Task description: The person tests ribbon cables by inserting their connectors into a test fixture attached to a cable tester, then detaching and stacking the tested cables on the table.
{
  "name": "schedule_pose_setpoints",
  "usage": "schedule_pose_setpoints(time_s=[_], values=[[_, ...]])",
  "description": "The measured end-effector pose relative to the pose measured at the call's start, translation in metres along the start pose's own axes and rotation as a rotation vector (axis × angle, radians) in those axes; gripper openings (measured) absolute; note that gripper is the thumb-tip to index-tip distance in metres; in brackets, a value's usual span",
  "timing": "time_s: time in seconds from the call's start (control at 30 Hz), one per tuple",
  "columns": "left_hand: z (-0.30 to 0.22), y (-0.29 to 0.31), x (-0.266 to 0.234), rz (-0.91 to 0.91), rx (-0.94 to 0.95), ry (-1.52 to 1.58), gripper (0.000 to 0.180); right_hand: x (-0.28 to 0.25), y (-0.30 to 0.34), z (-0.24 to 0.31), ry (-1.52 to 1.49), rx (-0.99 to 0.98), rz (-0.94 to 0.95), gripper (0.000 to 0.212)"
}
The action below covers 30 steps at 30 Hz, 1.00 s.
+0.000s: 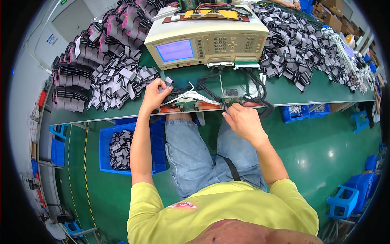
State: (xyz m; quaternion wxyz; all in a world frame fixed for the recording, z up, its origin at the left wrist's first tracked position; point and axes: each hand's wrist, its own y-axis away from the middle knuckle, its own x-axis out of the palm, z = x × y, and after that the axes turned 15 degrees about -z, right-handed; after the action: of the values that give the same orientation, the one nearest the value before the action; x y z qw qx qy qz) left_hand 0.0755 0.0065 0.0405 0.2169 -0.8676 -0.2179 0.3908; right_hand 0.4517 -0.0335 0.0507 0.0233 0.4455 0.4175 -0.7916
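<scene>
Grey cables (124, 79) heaped on green bench (284, 96); glossy green floor (317, 146)

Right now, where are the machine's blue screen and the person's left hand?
Blue screen (175, 51): head view, middle of the display.
Left hand (154, 95): head view, back of the hand.

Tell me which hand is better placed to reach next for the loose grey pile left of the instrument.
Probably the left hand: it is beside that pile, though it seems to hold a small piece. The right hand is farther away, at the front fixture.
</scene>
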Motion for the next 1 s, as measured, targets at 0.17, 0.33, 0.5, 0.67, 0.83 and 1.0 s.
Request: schedule_pose_setpoints(time_s=[0.17, 0.33, 0.5, 0.67, 0.83, 1.0], values=[[0.000, 0.001, 0.003, 0.010, -0.037, 0.043, 0.030, 0.005, 0.004, -0.001, -0.018, 0.005, -0.096, 0.024], [-0.001, -0.001, 0.007, 0.016, -0.002, 0.058, 0.030, 0.006, 0.014, -0.005, -0.009, -0.011, -0.192, 0.023], [0.012, 0.005, 0.004, -0.003, -0.011, 0.062, 0.031, -0.037, 0.068, 0.048, -0.295, -0.339, 0.073, 0.028], [0.008, 0.004, 0.000, -0.016, -0.041, 0.070, 0.029, -0.084, 0.032, -0.058, -0.057, 0.207, -0.345, 0.038], [0.000, -0.003, 0.004, -0.014, -0.007, 0.040, 0.030, -0.108, -0.065, -0.196, 0.324, 0.112, -0.659, 0.020], [-0.006, 0.010, -0.006, -0.226, 0.142, 0.017, 0.027, -0.095, -0.082, -0.175, 0.062, 0.176, -0.662, 0.046]])
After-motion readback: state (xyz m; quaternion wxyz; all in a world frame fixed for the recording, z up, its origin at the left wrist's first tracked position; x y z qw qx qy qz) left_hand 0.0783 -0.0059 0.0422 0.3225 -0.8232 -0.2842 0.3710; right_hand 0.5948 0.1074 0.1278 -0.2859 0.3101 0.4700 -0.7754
